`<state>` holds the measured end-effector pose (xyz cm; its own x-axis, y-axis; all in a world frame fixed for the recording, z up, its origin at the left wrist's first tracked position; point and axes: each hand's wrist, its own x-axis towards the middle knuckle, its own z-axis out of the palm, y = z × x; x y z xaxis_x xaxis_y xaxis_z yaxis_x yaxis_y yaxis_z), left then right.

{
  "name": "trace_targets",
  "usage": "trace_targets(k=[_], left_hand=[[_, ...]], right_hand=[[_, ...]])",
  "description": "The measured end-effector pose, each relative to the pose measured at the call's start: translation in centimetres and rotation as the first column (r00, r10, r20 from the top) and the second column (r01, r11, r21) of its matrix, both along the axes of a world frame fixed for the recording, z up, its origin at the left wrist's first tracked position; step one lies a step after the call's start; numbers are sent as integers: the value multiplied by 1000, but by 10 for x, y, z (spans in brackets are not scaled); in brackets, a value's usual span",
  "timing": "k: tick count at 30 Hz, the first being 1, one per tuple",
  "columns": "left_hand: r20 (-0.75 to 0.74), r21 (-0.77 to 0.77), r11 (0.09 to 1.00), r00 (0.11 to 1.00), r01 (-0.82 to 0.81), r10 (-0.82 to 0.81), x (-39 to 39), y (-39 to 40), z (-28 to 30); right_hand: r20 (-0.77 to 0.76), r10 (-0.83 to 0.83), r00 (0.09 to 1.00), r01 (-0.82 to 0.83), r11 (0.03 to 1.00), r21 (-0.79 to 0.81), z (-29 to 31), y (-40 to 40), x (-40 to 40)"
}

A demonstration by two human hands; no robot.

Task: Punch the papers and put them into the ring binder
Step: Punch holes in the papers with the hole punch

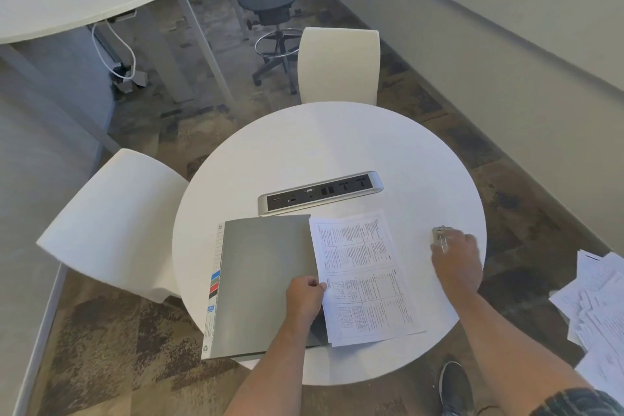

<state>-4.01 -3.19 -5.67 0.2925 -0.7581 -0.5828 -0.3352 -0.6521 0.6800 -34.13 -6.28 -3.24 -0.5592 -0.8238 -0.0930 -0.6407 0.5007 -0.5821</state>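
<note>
A grey ring binder [263, 284] lies shut on the round white table [337, 145], with coloured index tabs along its left edge. A printed stack of papers [364, 277] lies to its right, overlapping the binder's right edge. My left hand [305, 297] pinches the papers' left edge where they meet the binder. My right hand [457, 262] rests near the table's right rim, its fingers on a small metal hole punch [440, 234] that is mostly hidden beneath them.
A silver power socket strip [320, 192] is set into the table behind the binder. White chairs stand at the far side [339, 66] and left [111, 226]. Loose papers [597, 307] are piled at the right. My shoe [456, 388] shows below the table.
</note>
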Motion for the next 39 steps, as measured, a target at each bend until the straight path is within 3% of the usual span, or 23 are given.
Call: trace_targets(k=[3,6,39], left_hand=[[-6,1,1000,1000,-15,15,1,-1,-4],[-5,6,1000,1000,-20,20,1,-2,-7],[-104,-37,999,994,-39,35,-30,-14,-5]], right_hand=[[-14,-87,996,88,994,69,-4,-9,-15],[76,-22,997,11,990,143,-10,-10,-20],[175,-21,984,7,997,75,-27,1,1]])
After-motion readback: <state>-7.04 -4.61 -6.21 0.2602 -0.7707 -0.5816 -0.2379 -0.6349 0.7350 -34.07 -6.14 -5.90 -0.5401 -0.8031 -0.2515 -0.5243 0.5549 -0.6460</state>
